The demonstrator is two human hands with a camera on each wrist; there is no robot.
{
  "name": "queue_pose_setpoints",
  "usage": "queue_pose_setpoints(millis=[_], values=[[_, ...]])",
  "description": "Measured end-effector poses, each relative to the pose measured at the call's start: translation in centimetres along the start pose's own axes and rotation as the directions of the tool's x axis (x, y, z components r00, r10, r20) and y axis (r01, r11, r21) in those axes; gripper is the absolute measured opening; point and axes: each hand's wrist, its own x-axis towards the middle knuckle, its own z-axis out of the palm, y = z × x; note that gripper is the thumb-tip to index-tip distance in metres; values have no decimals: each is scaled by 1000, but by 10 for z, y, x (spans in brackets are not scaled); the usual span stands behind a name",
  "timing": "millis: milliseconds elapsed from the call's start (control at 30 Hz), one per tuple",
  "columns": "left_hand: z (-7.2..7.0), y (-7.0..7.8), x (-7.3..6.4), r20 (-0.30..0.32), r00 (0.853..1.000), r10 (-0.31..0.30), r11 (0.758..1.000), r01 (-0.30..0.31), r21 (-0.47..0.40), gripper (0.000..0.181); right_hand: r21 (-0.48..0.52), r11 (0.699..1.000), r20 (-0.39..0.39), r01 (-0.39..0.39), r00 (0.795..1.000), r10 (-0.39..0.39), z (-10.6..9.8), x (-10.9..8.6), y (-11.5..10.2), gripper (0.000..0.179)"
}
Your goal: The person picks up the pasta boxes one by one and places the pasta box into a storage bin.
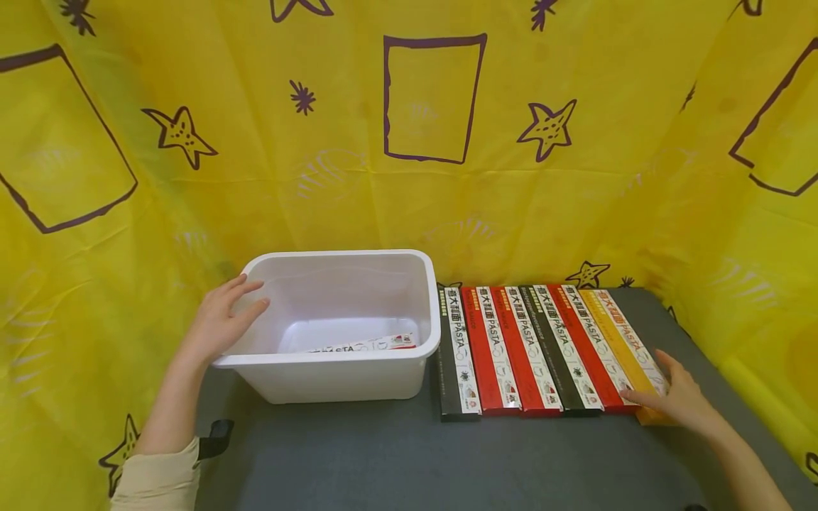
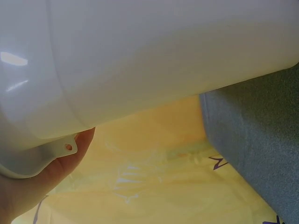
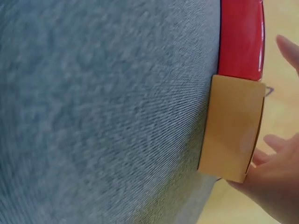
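Observation:
A white plastic bin (image 1: 345,380) stands left of centre, a pasta box (image 1: 383,343) lying on its floor. My left hand (image 1: 220,319) rests at the bin's left rim, its fingers loosely extended over the opening. In the left wrist view, the bin's wall (image 2: 140,60) hides most of that hand (image 2: 51,179). At the right end of a row of pasta boxes, my right hand (image 1: 680,397) spans the yellow pasta box (image 1: 610,326). The right wrist view shows its thumb (image 3: 288,51) apart from the yellow box's end (image 3: 232,128), the other fingers near the far side.
Black pasta boxes (image 1: 452,383) and red pasta boxes (image 1: 488,376) lie side by side, close to the bin's right wall. Everything stands on a grey tabletop (image 1: 358,454). A yellow patterned cloth (image 1: 345,206) hangs behind and at both sides.

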Motion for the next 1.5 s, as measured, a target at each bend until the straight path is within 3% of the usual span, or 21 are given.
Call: queue_pose_setpoints(millis=[367,833,1000,1267,1500], values=[[0,-1,-2,4,1000,-6,1000,6,-8,51,60,997,92,58,994,-63,3,-3,10,114],[-2,-3,-4,-4,1000,-11,1000,11,-7,51,62,998,172,11,985,-22,3,3,19,116],[-3,-2,-5,-3,1000,-16,1000,16,-11,51,73,997,179,15,983,-28,3,3,22,110],[-2,0,-5,12,999,-33,999,34,-17,54,21,997,194,-70,979,65,-6,0,21,110],[-2,3,-2,20,999,-28,1000,28,-14,55,-63,995,122,-72,989,80,-20,-5,17,103]])
